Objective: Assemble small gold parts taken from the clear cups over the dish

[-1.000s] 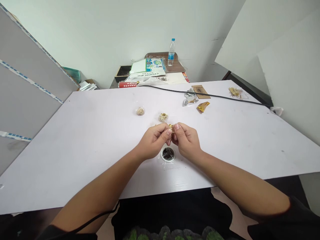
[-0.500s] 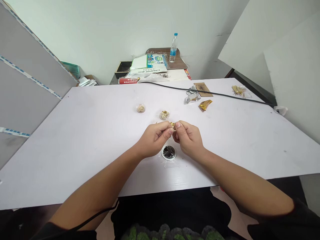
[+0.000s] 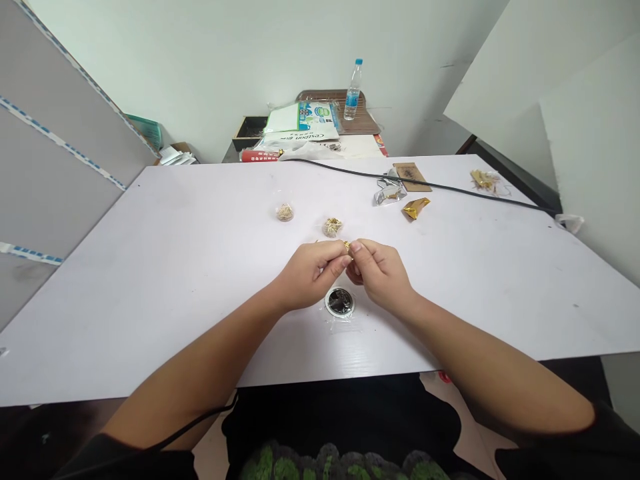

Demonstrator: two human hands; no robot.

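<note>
My left hand [image 3: 320, 271] and my right hand [image 3: 379, 268] meet over the white table [image 3: 150, 287], fingertips pinched close together. Between them shows a small gold-coloured piece [image 3: 347, 247], mostly covered by the fingers; its kind is too small to tell. Just beyond the hands sits a clear round container [image 3: 333, 227] of gold-coloured bits. Farther left is a similar container [image 3: 285, 212] with pale thin pieces. Below the hands, a dark disc with a white rim [image 3: 341, 302] lies under clear tape or film.
A black cable [image 3: 345, 171] crosses the table's back. Near it lie a silver packet [image 3: 390, 192], a gold foil packet [image 3: 416, 208], a brown card [image 3: 413, 177] and a bag of gold pieces [image 3: 483, 180]. Behind stands a water bottle [image 3: 353, 93]. A grey panel [image 3: 55, 160] rises at left.
The camera view has shifted slightly. Both hands stay pinched together, and less of the gold-coloured piece shows between the fingers.
</note>
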